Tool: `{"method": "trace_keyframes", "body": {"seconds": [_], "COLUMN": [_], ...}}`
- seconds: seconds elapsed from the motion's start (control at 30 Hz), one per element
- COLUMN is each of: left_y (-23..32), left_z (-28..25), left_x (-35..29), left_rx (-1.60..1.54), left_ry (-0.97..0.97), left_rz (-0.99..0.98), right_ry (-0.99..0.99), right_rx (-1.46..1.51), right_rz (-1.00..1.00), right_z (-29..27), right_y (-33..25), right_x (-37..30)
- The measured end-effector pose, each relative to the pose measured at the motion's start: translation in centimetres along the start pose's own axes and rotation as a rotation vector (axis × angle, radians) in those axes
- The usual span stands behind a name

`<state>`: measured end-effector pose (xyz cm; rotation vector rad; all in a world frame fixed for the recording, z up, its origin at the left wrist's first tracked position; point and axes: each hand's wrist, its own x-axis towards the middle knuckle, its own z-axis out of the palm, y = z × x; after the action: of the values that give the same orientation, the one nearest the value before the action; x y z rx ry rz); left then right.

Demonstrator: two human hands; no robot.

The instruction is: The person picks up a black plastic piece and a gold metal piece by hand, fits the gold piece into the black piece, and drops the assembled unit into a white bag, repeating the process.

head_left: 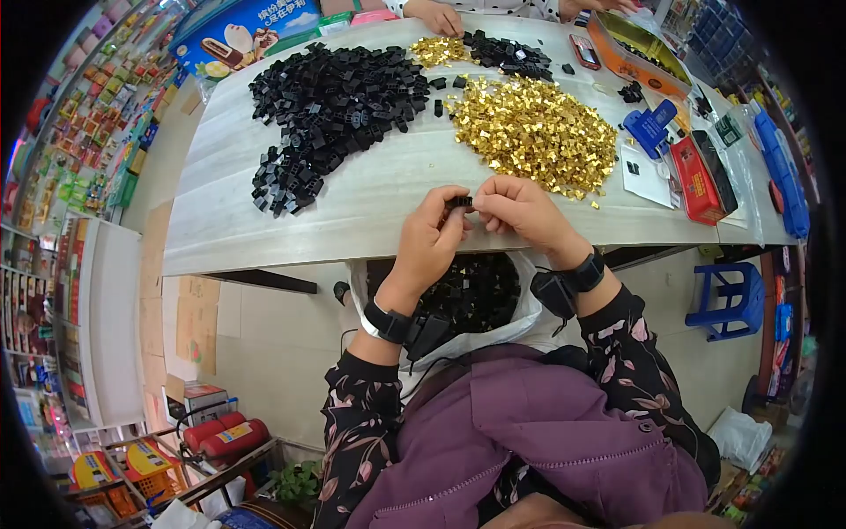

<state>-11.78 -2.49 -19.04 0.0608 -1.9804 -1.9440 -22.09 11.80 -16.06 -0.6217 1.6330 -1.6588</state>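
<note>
Between thumb and fingers, my left hand [432, 231] grips a small black plastic block [459, 202] above the table's near edge. My right hand [522, 212] is pinched against the block's right end; whatever its fingertips hold is too small to make out. A big heap of similar black plastic parts [339, 106] lies on the left half of the table. Beyond my right hand spreads a pile of small shiny gold metal pieces [533, 132]. Below the table edge, in my lap, an open white sack [527, 316] holds many black parts with some gold bits among them.
Across the pale table [220, 198], another person's hand [436, 16] touches a smaller gold pile [439, 51]. On the right are an orange tin box [648, 66], a phone [584, 51], a blue tool [652, 130] and a red case [698, 181]. A blue stool [730, 300] stands at right.
</note>
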Motion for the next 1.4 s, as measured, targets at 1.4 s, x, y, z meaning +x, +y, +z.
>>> {"method": "trace_keyframes", "body": {"seconds": [1.4], "left_y": [0.6], "left_z": [-0.2], "left_x": [0.4], "left_rx": [-0.048], "left_ry": [0.148], "left_rz": [-0.055], "right_ry": [0.255], "right_rx": [-0.841], "right_rz": [-0.349], "right_z": [-3.0], "right_y": [0.2], "right_x": [1.7]}}
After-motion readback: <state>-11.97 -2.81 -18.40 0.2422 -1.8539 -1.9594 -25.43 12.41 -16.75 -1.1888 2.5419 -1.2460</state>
